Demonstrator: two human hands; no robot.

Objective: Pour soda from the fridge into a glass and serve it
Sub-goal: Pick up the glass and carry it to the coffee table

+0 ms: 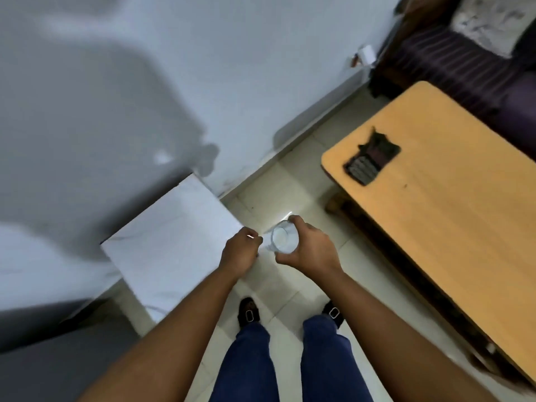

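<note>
Clear glass (284, 237) (upright), w/ pale liquid

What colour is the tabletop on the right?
Light orange-tan wood grain tabletop, seen in the head view.

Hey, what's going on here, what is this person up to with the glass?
A person stands on a tiled floor, looking down at their own hands. The right hand holds a clear glass around its side, in the air in front of them. The left hand is closed beside the glass; whether it touches it is too blurred to tell. To the right stands a wooden table with a dark object on it. What is inside the glass is unclear.
</note>
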